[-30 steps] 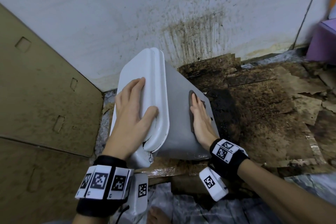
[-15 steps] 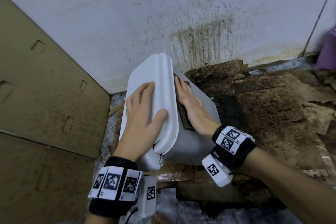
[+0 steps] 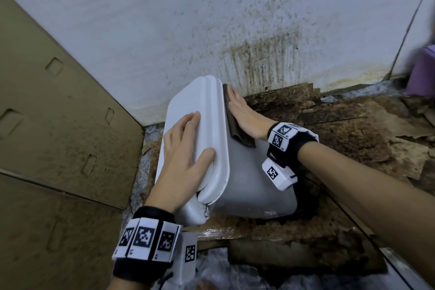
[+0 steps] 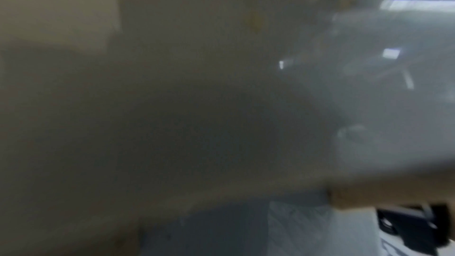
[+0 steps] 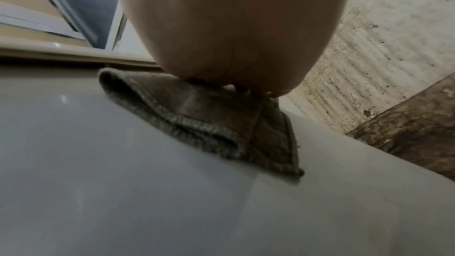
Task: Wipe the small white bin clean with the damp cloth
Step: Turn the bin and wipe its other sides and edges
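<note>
A stained white wall (image 3: 164,19) fills the top of the head view, above a floor of dirty, peeling brown boards (image 3: 353,139), and at centre frame the small white plastic bin with its hinged lid (image 3: 254,186) lies tipped on its side. The left hand (image 3: 186,150) lies flat and relaxed on the lid, steadying it, while the right hand (image 3: 244,115), fingers straight, presses the folded dark grey-brown damp cloth (image 3: 237,132) against the upturned side near the rim. The bin looks light, stiff and glossy, so it may well slide under pressure; bracing at the lid edge seems the sound hold.
</note>
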The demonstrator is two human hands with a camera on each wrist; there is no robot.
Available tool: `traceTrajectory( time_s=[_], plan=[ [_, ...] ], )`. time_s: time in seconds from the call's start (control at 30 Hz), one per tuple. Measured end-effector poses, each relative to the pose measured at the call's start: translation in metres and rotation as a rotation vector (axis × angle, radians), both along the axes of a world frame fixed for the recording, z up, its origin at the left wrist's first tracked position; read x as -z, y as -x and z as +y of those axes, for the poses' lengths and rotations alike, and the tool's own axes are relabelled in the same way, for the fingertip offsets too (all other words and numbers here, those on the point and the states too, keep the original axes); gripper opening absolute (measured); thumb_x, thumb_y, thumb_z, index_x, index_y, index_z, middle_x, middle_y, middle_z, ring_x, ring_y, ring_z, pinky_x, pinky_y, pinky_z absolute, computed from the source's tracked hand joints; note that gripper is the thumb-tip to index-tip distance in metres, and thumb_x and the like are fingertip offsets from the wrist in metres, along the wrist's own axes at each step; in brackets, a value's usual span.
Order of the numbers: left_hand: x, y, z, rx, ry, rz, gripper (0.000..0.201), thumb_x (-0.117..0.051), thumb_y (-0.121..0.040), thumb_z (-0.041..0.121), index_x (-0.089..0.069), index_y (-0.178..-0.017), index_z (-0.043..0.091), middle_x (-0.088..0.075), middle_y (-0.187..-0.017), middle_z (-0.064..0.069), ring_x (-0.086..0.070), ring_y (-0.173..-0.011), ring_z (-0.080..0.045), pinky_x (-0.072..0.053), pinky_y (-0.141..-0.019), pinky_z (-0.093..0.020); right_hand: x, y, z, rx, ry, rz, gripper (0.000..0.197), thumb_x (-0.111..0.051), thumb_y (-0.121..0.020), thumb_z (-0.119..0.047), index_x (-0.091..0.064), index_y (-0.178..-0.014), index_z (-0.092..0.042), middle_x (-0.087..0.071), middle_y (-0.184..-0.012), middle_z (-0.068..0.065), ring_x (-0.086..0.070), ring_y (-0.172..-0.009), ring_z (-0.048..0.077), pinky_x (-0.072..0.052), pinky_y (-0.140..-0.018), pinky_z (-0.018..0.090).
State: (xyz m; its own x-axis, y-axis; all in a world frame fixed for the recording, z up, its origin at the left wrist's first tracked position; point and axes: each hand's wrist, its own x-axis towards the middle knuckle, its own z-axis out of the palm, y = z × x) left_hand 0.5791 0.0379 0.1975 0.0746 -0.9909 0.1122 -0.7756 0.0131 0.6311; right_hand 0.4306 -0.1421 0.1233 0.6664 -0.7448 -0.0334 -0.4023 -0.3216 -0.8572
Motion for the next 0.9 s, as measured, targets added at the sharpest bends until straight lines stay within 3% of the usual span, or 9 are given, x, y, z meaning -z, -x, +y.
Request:
traceTrajectory(
  time_s=[0.1,0.17,0.27,0.37,0.5,0.57,0.63,0.73,0.9],
  plan=[
    [0.001,0.002,0.001,0.013,0.011,-0.02,0.071,-0.046,-0.093,0.044,-0.024,-0.159,0.032,-0.021,-0.155,0.024,-0.009,-0.146,0.002,-0.012,-0.114,-0.02,-0.002,0.001,0.003,0.039,-0.043,-0.055,0.056,-0.011,-0.111,-0.037,0.015,-0.159,-0.022,0.018,-0.167,-0.008,0.015,-0.153,0.005,0.008,-0.123,0.025],
    [0.001,0.005,0.0,0.029,0.021,-0.037,0.072,-0.044,-0.091,0.047,-0.024,-0.158,0.033,-0.021,-0.155,0.023,-0.009,-0.145,0.004,-0.01,-0.111,-0.014,0.004,0.003,0.008,0.076,-0.04,-0.091,0.057,-0.011,-0.111,-0.039,0.014,-0.159,-0.023,0.017,-0.167,-0.012,0.014,-0.152,0.002,0.007,-0.123,0.024],
    [0.001,0.009,-0.002,0.024,0.019,-0.046,0.072,-0.046,-0.091,0.045,-0.025,-0.158,0.031,-0.022,-0.156,0.02,-0.009,-0.145,0.001,-0.01,-0.113,-0.019,0.018,0.01,0.017,0.106,-0.043,-0.102,0.058,-0.012,-0.111,-0.04,0.017,-0.158,-0.022,0.019,-0.165,-0.014,0.019,-0.148,-0.003,0.009,-0.12,0.02],
    [0.001,0.009,-0.003,0.021,0.019,-0.039,0.074,-0.043,-0.089,0.049,-0.025,-0.158,0.031,-0.022,-0.157,0.02,-0.01,-0.147,-0.002,-0.013,-0.115,-0.025,0.039,0.019,0.028,0.119,-0.032,-0.078,0.054,-0.014,-0.112,-0.029,0.018,-0.155,-0.02,0.019,-0.158,-0.017,0.021,-0.145,-0.001,0.013,-0.115,0.015],
    [0.001,0.009,-0.002,0.017,0.02,-0.025,0.075,-0.043,-0.088,0.05,-0.025,-0.158,0.031,-0.022,-0.156,0.022,-0.009,-0.145,0.001,-0.013,-0.115,-0.026,0.076,0.034,0.044,0.168,-0.068,-0.089,0.05,-0.017,-0.112,-0.023,0.014,-0.152,-0.023,0.017,-0.16,-0.012,0.019,-0.153,0.013,0.009,-0.124,0.026],
    [0.001,0.009,-0.002,0.012,0.024,-0.023,0.075,-0.044,-0.088,0.049,-0.026,-0.158,0.031,-0.022,-0.156,0.021,-0.01,-0.145,0.001,-0.014,-0.116,-0.027,0.091,0.043,0.05,0.231,-0.097,-0.094,0.047,-0.018,-0.112,-0.027,0.006,-0.153,-0.028,0.011,-0.162,-0.012,0.012,-0.155,0.011,0.006,-0.123,0.021],
    [0.001,0.009,-0.002,0.008,0.026,-0.02,0.073,-0.045,-0.089,0.047,-0.027,-0.158,0.031,-0.023,-0.156,0.02,-0.01,-0.146,0.0,-0.015,-0.117,-0.028,0.099,0.05,0.053,0.232,-0.146,-0.04,0.048,-0.016,-0.112,-0.027,0.007,-0.155,-0.026,0.013,-0.162,-0.012,0.017,-0.151,0.006,0.01,-0.118,0.016],
    [0.0,0.011,-0.002,0.011,0.023,-0.006,0.072,-0.047,-0.09,0.044,-0.026,-0.158,0.031,-0.023,-0.155,0.022,-0.01,-0.145,0.001,-0.016,-0.117,-0.029,0.108,0.054,0.052,0.31,-0.284,-0.057,0.053,-0.015,-0.112,-0.036,0.009,-0.159,-0.027,0.014,-0.166,-0.011,0.019,-0.145,-0.002,0.011,-0.121,0.027],
    [0.001,0.008,-0.002,0.008,0.028,-0.015,0.072,-0.047,-0.09,0.046,-0.026,-0.158,0.032,-0.022,-0.156,0.022,-0.01,-0.145,0.001,-0.017,-0.117,-0.031,0.118,0.051,0.05,0.4,-0.331,-0.066,0.053,-0.016,-0.111,-0.034,0.003,-0.161,-0.027,0.011,-0.168,-0.008,0.014,-0.154,0.008,0.006,-0.125,0.038]
  ],
)
